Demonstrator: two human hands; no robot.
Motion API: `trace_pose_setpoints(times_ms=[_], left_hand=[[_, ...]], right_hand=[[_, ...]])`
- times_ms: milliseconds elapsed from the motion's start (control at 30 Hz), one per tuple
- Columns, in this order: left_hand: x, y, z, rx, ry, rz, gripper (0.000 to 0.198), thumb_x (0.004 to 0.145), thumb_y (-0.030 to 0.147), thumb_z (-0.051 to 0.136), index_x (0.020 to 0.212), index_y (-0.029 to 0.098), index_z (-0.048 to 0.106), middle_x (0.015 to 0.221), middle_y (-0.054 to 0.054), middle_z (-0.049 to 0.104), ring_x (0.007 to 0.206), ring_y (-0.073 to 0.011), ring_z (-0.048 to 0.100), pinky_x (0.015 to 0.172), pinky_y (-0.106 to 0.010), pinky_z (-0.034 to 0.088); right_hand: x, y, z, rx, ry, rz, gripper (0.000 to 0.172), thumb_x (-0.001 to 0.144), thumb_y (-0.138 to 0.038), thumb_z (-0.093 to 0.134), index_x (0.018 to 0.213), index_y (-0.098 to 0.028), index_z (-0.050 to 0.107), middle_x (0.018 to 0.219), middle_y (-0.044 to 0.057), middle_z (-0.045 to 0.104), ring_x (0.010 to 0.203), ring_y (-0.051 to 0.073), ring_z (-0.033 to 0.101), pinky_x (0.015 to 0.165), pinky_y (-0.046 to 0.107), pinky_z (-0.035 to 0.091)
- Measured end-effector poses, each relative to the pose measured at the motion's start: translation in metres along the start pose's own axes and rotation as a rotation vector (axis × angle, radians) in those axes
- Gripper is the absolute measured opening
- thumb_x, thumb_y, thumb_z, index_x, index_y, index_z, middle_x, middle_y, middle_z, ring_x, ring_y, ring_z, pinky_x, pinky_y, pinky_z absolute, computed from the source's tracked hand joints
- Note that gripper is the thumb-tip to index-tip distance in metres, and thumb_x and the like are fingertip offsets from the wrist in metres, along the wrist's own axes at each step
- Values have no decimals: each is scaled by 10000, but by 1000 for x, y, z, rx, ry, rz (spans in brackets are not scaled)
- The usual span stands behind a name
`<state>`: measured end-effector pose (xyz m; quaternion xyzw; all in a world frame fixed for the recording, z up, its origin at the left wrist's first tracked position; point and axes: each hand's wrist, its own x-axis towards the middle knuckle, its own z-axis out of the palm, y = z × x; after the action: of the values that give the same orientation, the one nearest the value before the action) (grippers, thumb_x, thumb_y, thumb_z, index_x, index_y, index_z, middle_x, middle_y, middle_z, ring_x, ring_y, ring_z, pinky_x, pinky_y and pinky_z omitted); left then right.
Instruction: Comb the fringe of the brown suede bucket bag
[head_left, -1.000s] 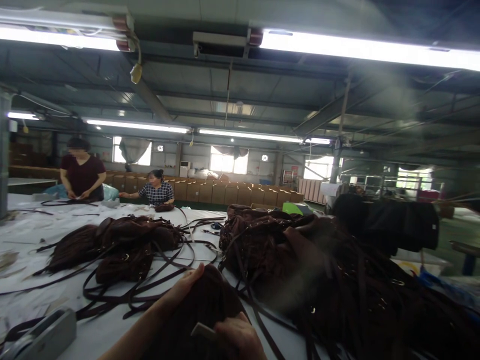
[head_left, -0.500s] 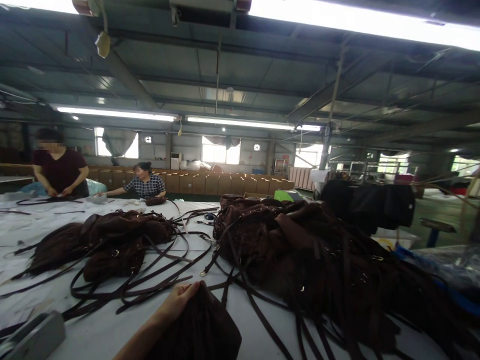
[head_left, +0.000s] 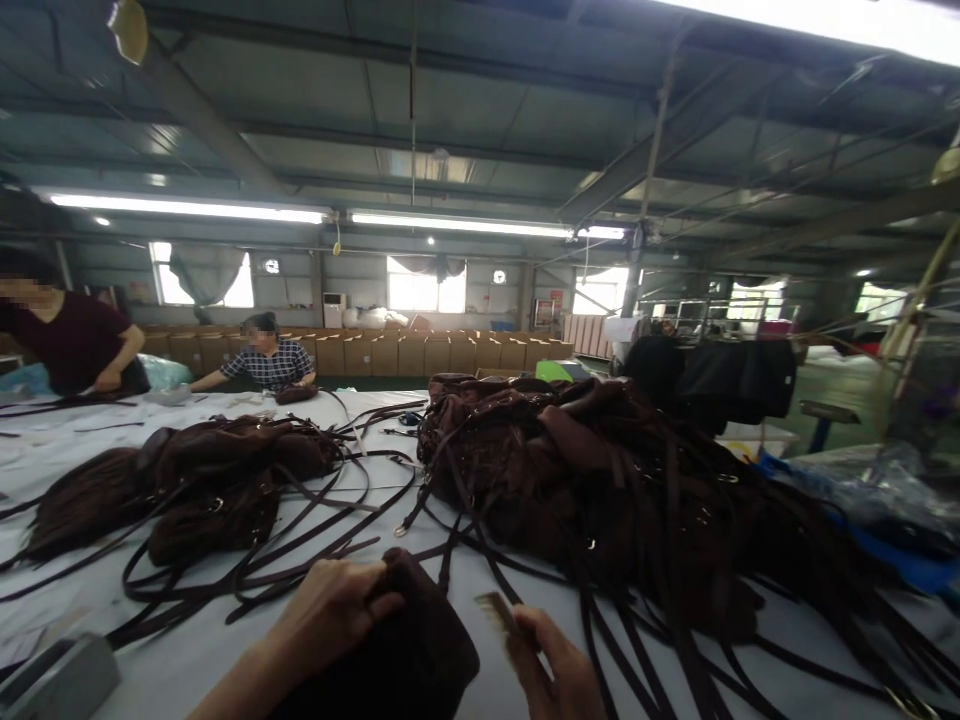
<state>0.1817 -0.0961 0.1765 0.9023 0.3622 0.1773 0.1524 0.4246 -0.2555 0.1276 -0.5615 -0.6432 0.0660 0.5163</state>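
At the lower middle, my left hand [head_left: 337, 605] is closed on the top edge of a dark brown bag [head_left: 409, 645], which stands up from the table with its lower part cut off by the frame. Just right of it, my right hand [head_left: 551, 660] pinches a small flat tan brush [head_left: 496, 612] with what look like short bristles along its edge; blur hides the detail. The brush is apart from the bag. Beyond my hands lie a large heap of dark brown bags [head_left: 525, 470] and a smaller heap [head_left: 217, 465], with long straps trailing between them.
A grey tape dispenser-like block [head_left: 64, 675] sits on the white table [head_left: 187, 640] at the lower left. Two people work across the table, one in a checked shirt [head_left: 274, 362], one in a maroon top [head_left: 71, 340]. Clear plastic [head_left: 885, 480] lies at right.
My right hand has come into view at the bottom with the tan brush. My left hand keeps hold of the bag, its fingers now curled further over the edge. The view has swung right.
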Motion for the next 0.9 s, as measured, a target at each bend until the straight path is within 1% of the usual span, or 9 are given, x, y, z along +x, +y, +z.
trace_pose_setpoints(times_ms=[33, 100, 200, 300, 367, 467, 633, 733, 900], left_hand=[[-2, 8, -1, 105, -19, 47, 325, 909, 498, 483, 833, 229, 649, 778, -35, 713, 733, -236, 650, 665, -312, 366], [-6, 15, -2, 246, 6, 88, 311, 940, 453, 447, 862, 227, 646, 815, -57, 719, 765, -269, 661, 679, -334, 356], [-8, 14, -5, 218, 93, 7, 318, 961, 421, 410, 845, 223, 630, 798, -51, 714, 749, -264, 658, 653, -325, 348], [-5, 11, -14, -8, 109, -54, 275, 941, 411, 460, 862, 222, 645, 748, -22, 703, 719, -222, 644, 638, -292, 355], [0, 13, -19, -172, 73, -7, 270, 934, 399, 476, 891, 215, 669, 763, -8, 701, 731, -197, 627, 661, -274, 371], [8, 17, -19, -441, -39, 50, 376, 923, 474, 482, 826, 166, 675, 746, -9, 678, 686, -166, 573, 627, -255, 370], [17, 11, 6, -1043, -233, -144, 567, 788, 667, 599, 850, 109, 674, 692, -32, 670, 567, -142, 536, 557, -249, 374], [20, 4, 24, -1293, -256, -202, 539, 745, 639, 678, 848, 110, 695, 757, -62, 711, 621, -166, 603, 625, -269, 442], [23, -3, 46, -1589, -246, -275, 453, 715, 537, 768, 874, 117, 711, 854, -77, 744, 760, -200, 666, 774, -306, 493]], right_hand=[[6, -6, 5, 31, 48, -30, 222, 1012, -383, 429, 1014, -232, 592, 849, 34, 662, 771, 189, 645, 711, 264, 516], [8, -16, 16, 72, 65, -46, 225, 1006, -397, 445, 1054, -228, 585, 824, 26, 665, 720, 177, 636, 662, 240, 503], [-1, -20, 28, 115, -8, -5, 282, 1006, -463, 417, 1027, -245, 596, 701, -24, 621, 575, 148, 569, 567, 220, 459], [-7, -22, 27, 120, -18, -10, 273, 1005, -461, 427, 988, -253, 604, 733, -22, 618, 624, 154, 570, 622, 230, 457], [-2, -26, 25, 111, -14, -33, 231, 1010, -405, 436, 969, -249, 603, 774, -9, 618, 673, 161, 579, 651, 238, 450], [10, -34, 31, 94, -22, -53, 209, 1019, -334, 417, 954, -246, 595, 810, 0, 617, 718, 168, 591, 654, 245, 437], [17, -32, 58, -35, 46, -91, 238, 1030, -275, 367, 974, -230, 594, 828, 27, 614, 760, 192, 601, 659, 273, 433], [13, -26, 66, -163, 76, -167, 265, 1035, -252, 346, 953, -216, 595, 798, 34, 588, 747, 200, 574, 641, 283, 414], [1, -16, 74, -214, 49, -303, 258, 998, -159, 328, 929, -206, 572, 767, 36, 613, 718, 205, 551, 639, 300, 384]])
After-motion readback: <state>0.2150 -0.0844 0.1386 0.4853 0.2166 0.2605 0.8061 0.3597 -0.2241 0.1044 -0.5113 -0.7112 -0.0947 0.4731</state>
